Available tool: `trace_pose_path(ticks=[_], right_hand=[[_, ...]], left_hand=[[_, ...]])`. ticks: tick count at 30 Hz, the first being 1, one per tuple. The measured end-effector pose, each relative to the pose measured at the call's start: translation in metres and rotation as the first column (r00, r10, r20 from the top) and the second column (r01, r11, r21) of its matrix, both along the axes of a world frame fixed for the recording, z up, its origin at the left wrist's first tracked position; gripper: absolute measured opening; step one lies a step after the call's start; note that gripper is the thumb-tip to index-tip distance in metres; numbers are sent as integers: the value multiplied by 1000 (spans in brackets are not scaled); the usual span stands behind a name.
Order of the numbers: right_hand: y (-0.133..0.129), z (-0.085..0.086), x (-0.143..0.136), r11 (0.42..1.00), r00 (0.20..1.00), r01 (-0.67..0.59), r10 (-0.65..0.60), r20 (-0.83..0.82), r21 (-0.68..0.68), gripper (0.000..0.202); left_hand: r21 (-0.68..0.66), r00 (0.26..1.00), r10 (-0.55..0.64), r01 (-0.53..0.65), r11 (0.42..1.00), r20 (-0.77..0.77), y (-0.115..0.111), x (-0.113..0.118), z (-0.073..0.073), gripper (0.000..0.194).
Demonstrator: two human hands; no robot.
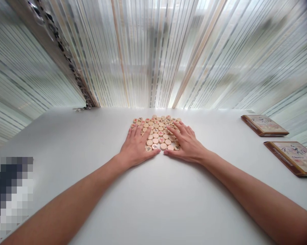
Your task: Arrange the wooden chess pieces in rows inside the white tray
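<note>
A cluster of round wooden Chinese chess pieces (155, 135) lies flat on the white table between my hands. Some show red or black characters, while others are plain side up. My left hand (136, 144) rests palm down over the cluster's left edge, its fingers spread and its thumb stretched along the near side. On the right edge, my right hand (187, 143) lies in the same way, fingers apart on and beside the pieces. The two thumb tips point at each other with a small gap between them. Pieces beneath the palms are partly hidden.
Two flat printed boxes stand at the right, a farther box (267, 124) and a nearer box (295, 156). A striped string curtain (143, 54) hangs behind the white table (153, 200). A beaded strand (66, 51) hangs at the left, reaching the table's back edge. A pixelated patch covers the lower left.
</note>
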State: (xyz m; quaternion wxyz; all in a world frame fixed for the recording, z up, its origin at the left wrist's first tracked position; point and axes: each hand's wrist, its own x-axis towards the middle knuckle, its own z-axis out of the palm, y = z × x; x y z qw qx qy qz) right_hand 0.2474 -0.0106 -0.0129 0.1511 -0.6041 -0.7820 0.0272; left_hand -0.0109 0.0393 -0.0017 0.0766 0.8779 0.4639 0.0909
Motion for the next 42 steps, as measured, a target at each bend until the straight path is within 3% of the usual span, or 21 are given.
trace_pose_path(ticks=[10,17,25,32,38,42], right_hand=[[-3,-6,7,989,994,-98,103,-44,112,94],[-2,-9,7,996,998,-47,51,-41,80,100],[-3,-7,3,997,999,-41,42,-12,67,100],[-5,-4,3,989,998,-32,39,-47,144,94],[-4,-4,-1,999,1000,23,-23,-15,39,108],[-3,-6,0,1000,1000,15,-15,-14,3,107]], left_hand=[[-9,1000,6,-6,1000,0,-3,0,2,106],[20,997,-12,10,1000,77,-2,-1,-4,105],[0,999,-4,4,1000,44,-3,-1,0,104],[119,997,-16,7,993,72,-5,-2,0,99],[33,999,13,-14,999,31,-4,-2,0,102],[13,999,6,-7,1000,41,-2,-3,-2,101]])
